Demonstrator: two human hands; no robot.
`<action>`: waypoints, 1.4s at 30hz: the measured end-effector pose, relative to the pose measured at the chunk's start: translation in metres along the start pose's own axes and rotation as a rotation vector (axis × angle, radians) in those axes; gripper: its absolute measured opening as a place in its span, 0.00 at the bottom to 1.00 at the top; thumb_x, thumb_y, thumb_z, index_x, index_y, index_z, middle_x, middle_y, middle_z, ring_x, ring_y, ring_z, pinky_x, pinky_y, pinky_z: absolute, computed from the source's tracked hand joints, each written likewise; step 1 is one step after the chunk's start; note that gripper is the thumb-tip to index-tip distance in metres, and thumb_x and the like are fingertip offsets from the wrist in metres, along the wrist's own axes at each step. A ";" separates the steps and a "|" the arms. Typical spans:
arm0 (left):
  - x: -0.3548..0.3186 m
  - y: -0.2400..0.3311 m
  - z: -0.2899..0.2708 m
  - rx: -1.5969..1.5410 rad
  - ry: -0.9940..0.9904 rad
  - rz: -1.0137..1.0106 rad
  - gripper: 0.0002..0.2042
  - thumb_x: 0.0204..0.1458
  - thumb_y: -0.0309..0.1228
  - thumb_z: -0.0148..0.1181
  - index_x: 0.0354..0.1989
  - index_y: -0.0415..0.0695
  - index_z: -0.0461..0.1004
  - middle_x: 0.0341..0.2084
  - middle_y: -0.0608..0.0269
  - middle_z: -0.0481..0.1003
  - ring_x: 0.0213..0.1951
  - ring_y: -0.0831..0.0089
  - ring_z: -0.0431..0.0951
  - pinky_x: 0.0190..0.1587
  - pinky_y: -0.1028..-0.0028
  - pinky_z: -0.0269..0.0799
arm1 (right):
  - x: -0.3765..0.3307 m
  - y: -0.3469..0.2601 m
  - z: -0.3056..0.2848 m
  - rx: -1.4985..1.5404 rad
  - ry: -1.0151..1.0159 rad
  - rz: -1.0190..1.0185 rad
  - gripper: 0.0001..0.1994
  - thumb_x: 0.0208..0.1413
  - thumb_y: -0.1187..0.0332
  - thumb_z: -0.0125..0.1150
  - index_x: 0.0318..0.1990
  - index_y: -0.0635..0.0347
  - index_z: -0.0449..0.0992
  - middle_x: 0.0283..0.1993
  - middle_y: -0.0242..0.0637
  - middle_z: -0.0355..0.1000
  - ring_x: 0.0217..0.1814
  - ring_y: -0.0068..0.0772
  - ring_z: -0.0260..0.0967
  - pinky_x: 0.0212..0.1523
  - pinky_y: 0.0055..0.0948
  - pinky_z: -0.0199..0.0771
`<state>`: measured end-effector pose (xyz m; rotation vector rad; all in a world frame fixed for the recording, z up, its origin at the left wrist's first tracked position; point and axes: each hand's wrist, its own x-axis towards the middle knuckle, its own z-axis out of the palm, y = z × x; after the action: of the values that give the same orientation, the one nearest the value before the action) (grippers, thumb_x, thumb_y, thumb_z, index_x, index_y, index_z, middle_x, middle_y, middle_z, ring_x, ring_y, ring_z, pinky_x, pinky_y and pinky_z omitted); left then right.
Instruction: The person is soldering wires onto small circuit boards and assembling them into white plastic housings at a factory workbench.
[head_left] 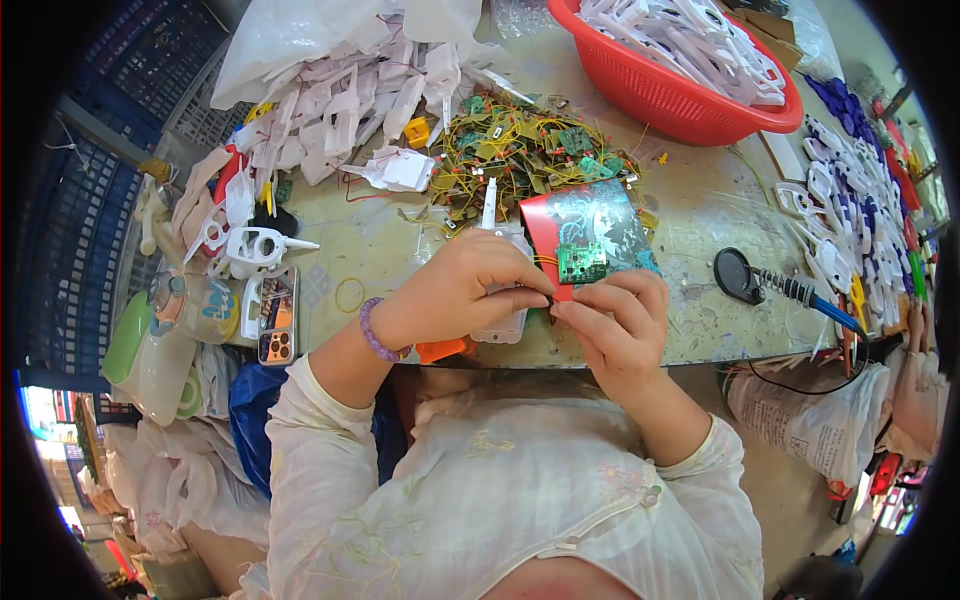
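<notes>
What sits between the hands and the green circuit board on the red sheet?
Nothing visible. The green circuit board lies on the red sheet just beyond the left hand and right hand, which pinch a small dark part together; the gap looks open.

A small green circuit board (581, 263) lies on a red card (590, 232) patterned with pale teal swirls. The heap of boards (520, 155) behind is green, tangled in yellow wire. A red basket (680, 105) holds white plastic parts. The left wrist wears a purple bead bracelet (372, 332). The sleeves (320, 450) are cream with faint floral embroidery. The soldering iron (800, 293) has a blue handle.
</notes>
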<state>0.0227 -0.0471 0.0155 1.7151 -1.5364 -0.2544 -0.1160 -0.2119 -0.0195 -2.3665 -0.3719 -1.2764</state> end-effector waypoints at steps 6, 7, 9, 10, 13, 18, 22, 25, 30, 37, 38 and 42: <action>0.002 0.001 0.006 -0.120 0.110 -0.102 0.04 0.43 0.28 0.64 0.28 0.44 0.79 0.22 0.63 0.74 0.27 0.66 0.73 0.32 0.69 0.66 | -0.001 0.004 -0.001 0.032 0.053 0.188 0.11 0.41 0.70 0.70 0.34 0.57 0.77 0.36 0.34 0.72 0.39 0.40 0.66 0.41 0.37 0.64; 0.002 0.002 0.007 -0.132 0.135 -0.146 0.04 0.43 0.28 0.64 0.27 0.43 0.78 0.21 0.62 0.74 0.27 0.66 0.72 0.31 0.70 0.66 | 0.003 0.004 -0.002 -0.019 0.029 0.247 0.11 0.42 0.70 0.69 0.35 0.57 0.77 0.36 0.35 0.72 0.39 0.40 0.66 0.41 0.37 0.64; 0.002 0.003 0.009 -0.145 0.154 -0.188 0.04 0.42 0.27 0.64 0.26 0.43 0.78 0.21 0.62 0.74 0.26 0.66 0.71 0.31 0.70 0.65 | 0.012 0.008 -0.003 -0.072 0.008 0.301 0.14 0.43 0.70 0.68 0.39 0.58 0.75 0.37 0.36 0.71 0.40 0.42 0.66 0.43 0.39 0.63; 0.002 0.003 0.009 -0.107 0.138 -0.184 0.04 0.42 0.27 0.64 0.26 0.42 0.78 0.23 0.63 0.75 0.28 0.66 0.72 0.31 0.70 0.67 | 0.015 0.009 -0.003 -0.075 0.011 0.305 0.14 0.43 0.70 0.68 0.39 0.58 0.75 0.37 0.36 0.71 0.40 0.42 0.66 0.43 0.39 0.63; 0.008 0.002 0.015 -0.007 0.203 -0.063 0.03 0.41 0.25 0.64 0.25 0.42 0.76 0.27 0.63 0.75 0.31 0.65 0.75 0.33 0.69 0.69 | 0.021 0.012 -0.006 -0.063 -0.091 0.352 0.17 0.43 0.70 0.67 0.43 0.58 0.74 0.38 0.38 0.72 0.43 0.44 0.66 0.46 0.40 0.62; 0.016 0.005 0.021 0.129 0.238 0.122 0.04 0.40 0.23 0.64 0.25 0.43 0.75 0.33 0.62 0.76 0.37 0.64 0.77 0.36 0.67 0.72 | 0.025 0.019 -0.015 0.073 -0.246 0.401 0.21 0.45 0.73 0.65 0.50 0.60 0.71 0.46 0.38 0.73 0.48 0.43 0.67 0.51 0.38 0.63; 0.012 0.012 0.016 0.240 0.247 0.042 0.04 0.42 0.25 0.64 0.26 0.43 0.75 0.30 0.60 0.76 0.34 0.62 0.76 0.37 0.68 0.71 | 0.026 0.023 -0.017 0.126 -0.299 0.424 0.21 0.46 0.74 0.64 0.51 0.60 0.70 0.46 0.39 0.73 0.49 0.42 0.67 0.51 0.37 0.63; 0.011 0.010 0.016 0.195 0.219 -0.036 0.04 0.43 0.26 0.64 0.28 0.44 0.76 0.27 0.60 0.76 0.32 0.62 0.75 0.38 0.68 0.69 | 0.023 0.024 -0.014 0.184 -0.273 0.450 0.19 0.48 0.72 0.62 0.50 0.57 0.71 0.42 0.40 0.72 0.47 0.45 0.66 0.57 0.45 0.58; 0.010 0.011 0.014 -0.038 0.148 -0.182 0.05 0.44 0.26 0.64 0.31 0.44 0.79 0.25 0.61 0.75 0.31 0.64 0.75 0.38 0.70 0.69 | 0.023 0.025 -0.015 0.168 -0.277 0.430 0.22 0.46 0.76 0.64 0.52 0.61 0.70 0.45 0.40 0.73 0.48 0.42 0.67 0.51 0.36 0.64; 0.019 0.014 0.019 0.052 0.176 -0.122 0.04 0.41 0.26 0.64 0.27 0.42 0.78 0.32 0.61 0.76 0.33 0.64 0.76 0.37 0.69 0.71 | 0.021 0.026 -0.013 0.222 -0.246 0.468 0.20 0.48 0.71 0.63 0.51 0.57 0.70 0.44 0.40 0.72 0.47 0.45 0.67 0.59 0.48 0.57; 0.020 0.012 0.021 0.148 0.234 0.054 0.04 0.40 0.26 0.64 0.26 0.42 0.77 0.34 0.62 0.76 0.33 0.64 0.76 0.37 0.69 0.72 | 0.021 0.025 -0.013 0.220 -0.246 0.464 0.21 0.47 0.71 0.63 0.51 0.57 0.70 0.44 0.39 0.72 0.47 0.45 0.68 0.59 0.48 0.57; 0.022 0.009 0.023 0.230 0.168 0.143 0.04 0.39 0.26 0.63 0.24 0.41 0.75 0.37 0.63 0.76 0.35 0.64 0.77 0.37 0.68 0.73 | 0.021 0.026 -0.013 0.221 -0.244 0.455 0.21 0.48 0.72 0.63 0.52 0.57 0.69 0.44 0.39 0.73 0.48 0.44 0.68 0.59 0.48 0.57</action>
<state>0.0069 -0.0757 0.0143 1.7418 -1.6016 0.1419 -0.1035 -0.2401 -0.0015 -2.2456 -0.0335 -0.7056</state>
